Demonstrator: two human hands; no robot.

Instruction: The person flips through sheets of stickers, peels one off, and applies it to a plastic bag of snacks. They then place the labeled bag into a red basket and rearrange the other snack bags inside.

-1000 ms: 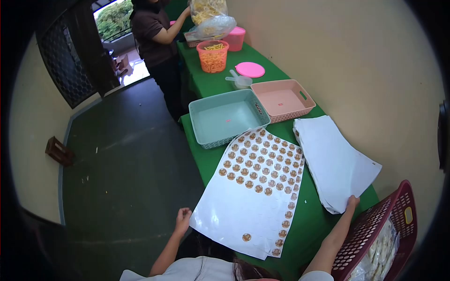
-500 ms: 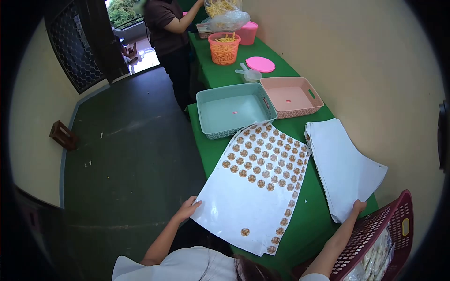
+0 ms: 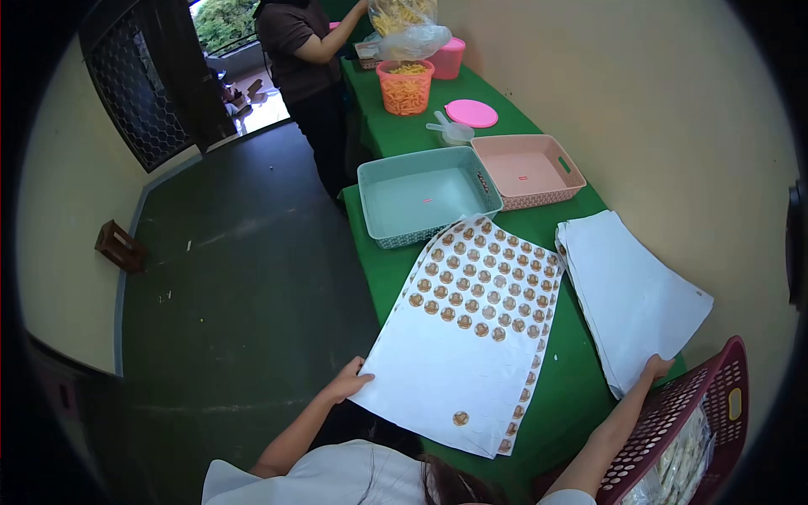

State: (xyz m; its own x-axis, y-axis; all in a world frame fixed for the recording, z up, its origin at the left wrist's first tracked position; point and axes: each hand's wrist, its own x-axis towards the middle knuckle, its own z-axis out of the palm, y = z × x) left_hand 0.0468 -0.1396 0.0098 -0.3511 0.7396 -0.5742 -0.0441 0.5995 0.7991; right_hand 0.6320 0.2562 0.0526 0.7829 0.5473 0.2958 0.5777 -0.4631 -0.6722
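Note:
My left hand (image 3: 348, 383) is closed on the lower left corner of a sticker sheet (image 3: 438, 362), thumb on top. Round brown stickers fill its upper part and right edge, and a single one sits near the bottom. More sheet edges show beneath it. To the right, my right hand (image 3: 658, 367) grips the lower right edge of a stack of white paper sheets (image 3: 627, 290), which lies tilted on the green table. The fingers under both papers are hidden.
Beyond the sheets stand a teal tray (image 3: 412, 202) and a pink tray (image 3: 526, 172). A maroon basket (image 3: 673, 438) with bagged goods is at lower right. Farther back are scoops (image 3: 454, 132), a pink lid (image 3: 471, 113), an orange snack tub (image 3: 406, 91) and a person (image 3: 307, 93) holding a bag.
Both hands and their papers have shifted slightly right in view, as has the scene. The person's snack bag hangs a little lower over the tub. Both of my grips stay the same.

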